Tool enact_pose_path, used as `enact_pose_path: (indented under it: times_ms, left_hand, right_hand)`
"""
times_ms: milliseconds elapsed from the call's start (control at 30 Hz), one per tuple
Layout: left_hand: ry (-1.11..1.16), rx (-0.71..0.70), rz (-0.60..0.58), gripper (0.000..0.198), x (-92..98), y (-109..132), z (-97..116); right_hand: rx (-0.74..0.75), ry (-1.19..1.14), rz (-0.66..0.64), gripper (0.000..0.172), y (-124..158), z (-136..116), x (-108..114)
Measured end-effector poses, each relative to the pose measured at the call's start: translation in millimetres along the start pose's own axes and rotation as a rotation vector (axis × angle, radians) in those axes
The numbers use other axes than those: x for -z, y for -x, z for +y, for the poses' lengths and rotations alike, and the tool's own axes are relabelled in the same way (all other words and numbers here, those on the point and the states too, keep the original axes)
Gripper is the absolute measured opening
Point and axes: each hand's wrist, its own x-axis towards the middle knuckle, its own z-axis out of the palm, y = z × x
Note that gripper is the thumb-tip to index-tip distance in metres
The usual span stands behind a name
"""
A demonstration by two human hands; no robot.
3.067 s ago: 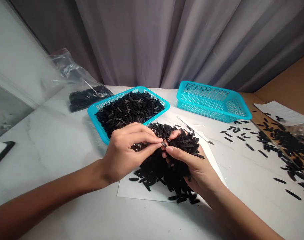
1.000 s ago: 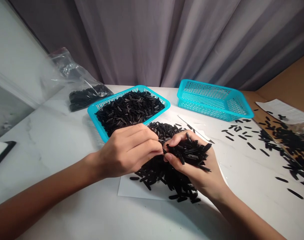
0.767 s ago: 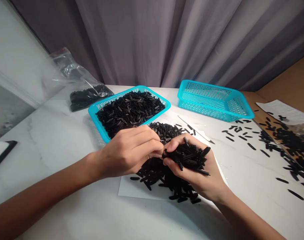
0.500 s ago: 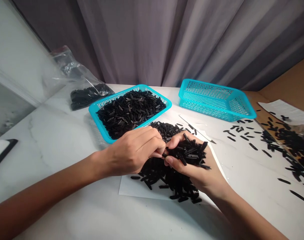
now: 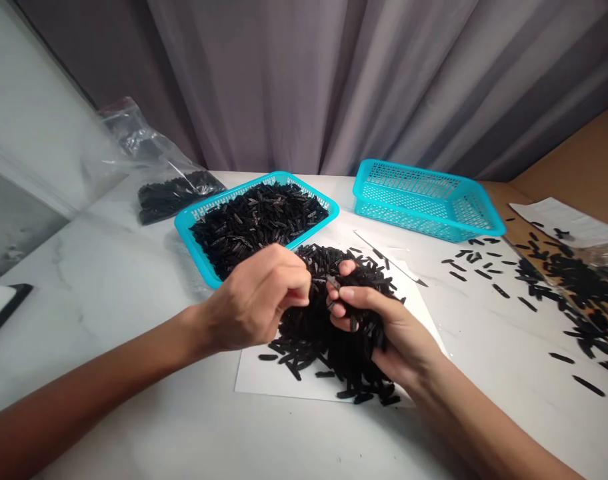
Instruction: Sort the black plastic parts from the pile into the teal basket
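Observation:
A heap of small black plastic strips point(image 5: 329, 340) lies on a white sheet point(image 5: 264, 380) in front of me. Above the heap, my right hand point(image 5: 384, 327) is cupped and closed around a handful of the strips, with one strip pinched at its fingertips. My left hand point(image 5: 257, 300) is curled shut just to the left, its fingertips meeting the right hand's over that strip; what the left fingers hold is hidden.
A turquoise basket point(image 5: 194, 217) full of black strips stands behind the heap. A second turquoise basket point(image 5: 479, 217) stands at the back right. Loose strips point(image 5: 549, 280) litter the table on the right. A clear bag of strips point(image 5: 169, 190) lies at the back left.
My right hand has turned inward and closed more over its handful, which now shows less. My left hand has lifted slightly and curled tighter.

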Motion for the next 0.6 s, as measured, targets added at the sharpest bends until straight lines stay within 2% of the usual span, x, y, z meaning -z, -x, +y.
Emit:
enact_pose_path:
  times_ms: [100, 167, 367, 600]
  left_hand:
    - [-0.005, 0.148, 0.056, 0.016, 4.1, 0, -4]
    - [-0.026, 0.198, 0.034, 0.018, 6.3, 0, -5]
    - [-0.03, 0.231, -0.104, 0.024, 10.1, -10, 7]
    - [0.046, 0.204, -0.117, 0.015, 12.1, -13, 10]
  right_hand:
    - [0.112, 0.097, 0.023, 0.031, -3, -4, 2]
    - [0.167, 0.169, 0.004, 0.03, -2, -4, 0]
    - [0.194, 0.247, -0.016, 0.032, 4, -2, -4]
    - [0.216, 0.267, -0.025, 0.029, 3, -3, -3]
